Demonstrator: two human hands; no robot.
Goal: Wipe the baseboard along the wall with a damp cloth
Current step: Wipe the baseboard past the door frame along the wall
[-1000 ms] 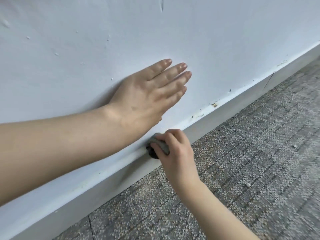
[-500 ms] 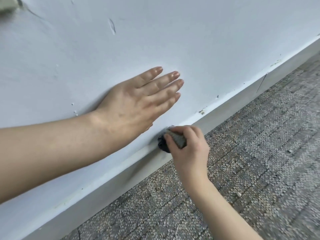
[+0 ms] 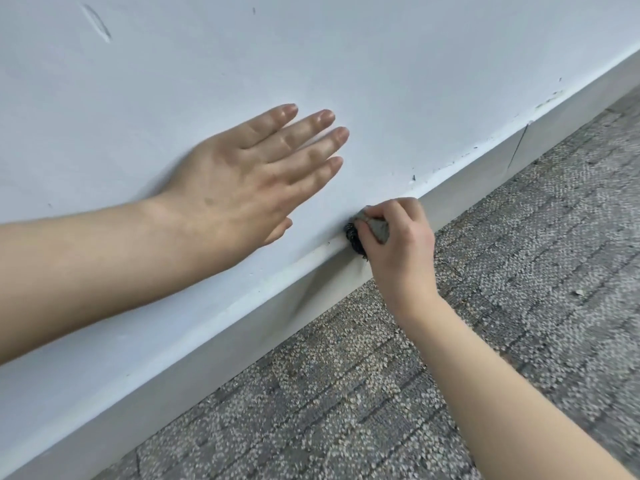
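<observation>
A white baseboard (image 3: 263, 317) runs diagonally from lower left to upper right at the foot of a white wall (image 3: 381, 64). My right hand (image 3: 398, 247) grips a small bunched dark grey cloth (image 3: 377, 226) and holds it against the baseboard's top edge. My left hand (image 3: 252, 174) lies flat on the wall just left of the cloth, fingers straight and spread toward the right.
Grey patterned carpet (image 3: 485, 306) covers the floor below the baseboard. Dark specks and chipped paint mark the baseboard's top edge further right (image 3: 550, 98). A joint line (image 3: 517, 147) crosses the baseboard there. The wall has a gouge (image 3: 97, 22) at upper left.
My right hand has slid the cloth to the right along the baseboard's top edge. My left hand has shifted right on the wall with it.
</observation>
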